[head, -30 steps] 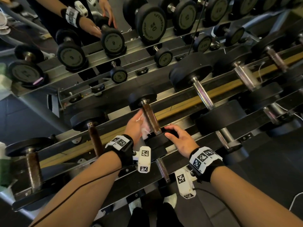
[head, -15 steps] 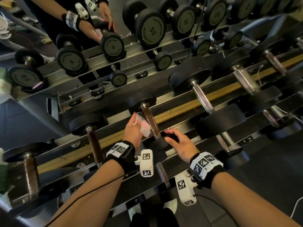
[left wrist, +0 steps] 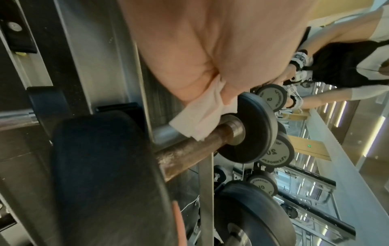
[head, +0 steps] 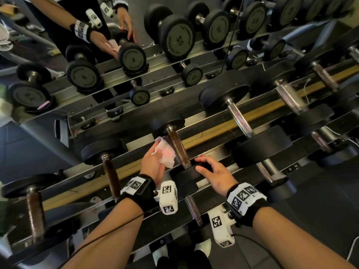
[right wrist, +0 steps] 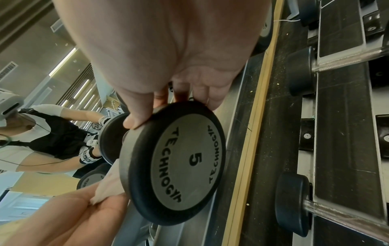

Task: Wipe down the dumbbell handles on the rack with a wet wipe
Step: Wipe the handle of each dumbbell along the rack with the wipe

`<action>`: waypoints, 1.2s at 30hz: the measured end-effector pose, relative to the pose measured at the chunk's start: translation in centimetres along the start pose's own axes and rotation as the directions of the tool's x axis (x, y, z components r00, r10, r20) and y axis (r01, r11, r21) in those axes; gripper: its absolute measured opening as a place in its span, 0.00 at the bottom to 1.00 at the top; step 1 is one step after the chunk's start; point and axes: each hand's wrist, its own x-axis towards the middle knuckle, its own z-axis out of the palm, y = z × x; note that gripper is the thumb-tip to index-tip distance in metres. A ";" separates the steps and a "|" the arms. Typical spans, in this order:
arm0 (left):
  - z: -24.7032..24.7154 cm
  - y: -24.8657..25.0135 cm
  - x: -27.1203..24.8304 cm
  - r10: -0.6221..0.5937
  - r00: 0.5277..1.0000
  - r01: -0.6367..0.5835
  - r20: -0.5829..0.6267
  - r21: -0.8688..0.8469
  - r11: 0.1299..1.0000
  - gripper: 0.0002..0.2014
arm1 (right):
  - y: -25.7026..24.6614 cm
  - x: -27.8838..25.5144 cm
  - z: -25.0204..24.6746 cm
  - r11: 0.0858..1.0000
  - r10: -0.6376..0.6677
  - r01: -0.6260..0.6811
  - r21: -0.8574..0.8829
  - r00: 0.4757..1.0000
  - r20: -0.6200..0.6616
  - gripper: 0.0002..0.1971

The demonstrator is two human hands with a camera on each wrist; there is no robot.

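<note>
A small dumbbell marked 5 lies on the rack's top rail (head: 213,131), its brown rusty handle (head: 178,150) (left wrist: 189,148) running away from me. My left hand (head: 153,164) pinches a crumpled white-pink wet wipe (head: 166,153) (left wrist: 200,119) just left of the handle; the wipe's edge touches the bar near the far head in the left wrist view. My right hand (head: 211,171) grips the near black head (head: 184,178) (right wrist: 174,163) by its rim, thumb on one side and fingers over the top.
More dumbbells sit along the same rail: rusty-handled ones to the left (head: 110,175), larger chrome-handled ones to the right (head: 240,121). A mirror behind the rack reflects heavier dumbbells (head: 174,37) and me. A lower rail and my feet are below.
My left hand has lifted the wipe off the handle and moved it slightly left and up the bar; the wipe now shows unfolded. My right hand stays on the near head.
</note>
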 end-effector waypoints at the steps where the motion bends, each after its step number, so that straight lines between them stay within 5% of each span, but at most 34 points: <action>1: 0.3 0.3 0.2 0.000 1.000 0.000 -0.011 0.000 1.000 0.18 | 0.1 0.0 0.0 1.000 -0.002 0.002 0.004 1.000 0.001 0.13; 11: 3.6 0.5 0.5 -0.093 0.993 0.096 -0.068 0.040 0.995 0.11 | 0.4 0.3 0.2 1.000 -0.012 0.012 0.025 1.000 -0.011 0.12; 15: 3.9 0.1 -0.4 -0.215 0.974 0.221 -0.074 0.088 0.971 0.23 | 0.5 0.5 0.2 1.000 -0.010 0.011 0.028 1.000 -0.009 0.12; 18: 2.5 -0.4 -1.2 -0.253 0.967 0.253 0.001 0.058 0.966 0.15 | 0.6 0.5 0.2 1.000 -0.011 0.011 0.022 1.000 -0.001 0.11; 20: 1.3 -0.4 -1.6 -0.244 0.970 0.242 0.018 0.068 0.968 0.09 | 0.7 0.5 0.1 1.000 -0.012 0.012 0.025 1.000 0.012 0.11; 22: 0.7 0.2 -1.6 -0.212 0.977 0.211 0.010 0.053 0.976 0.14 | 0.8 0.6 0.1 0.999 -0.013 0.013 0.031 1.000 0.019 0.11; 26: 1.7 1.6 0.4 -0.072 0.990 0.078 -0.124 0.045 0.996 0.16 | 1.1 0.7 0.2 0.999 -0.017 0.017 0.033 1.000 0.012 0.11; 36: 4.4 -0.5 1.4 -0.109 0.989 0.109 -0.100 -0.008 0.994 0.21 | 1.2 0.7 0.4 0.999 -0.015 0.015 0.039 1.000 0.000 0.12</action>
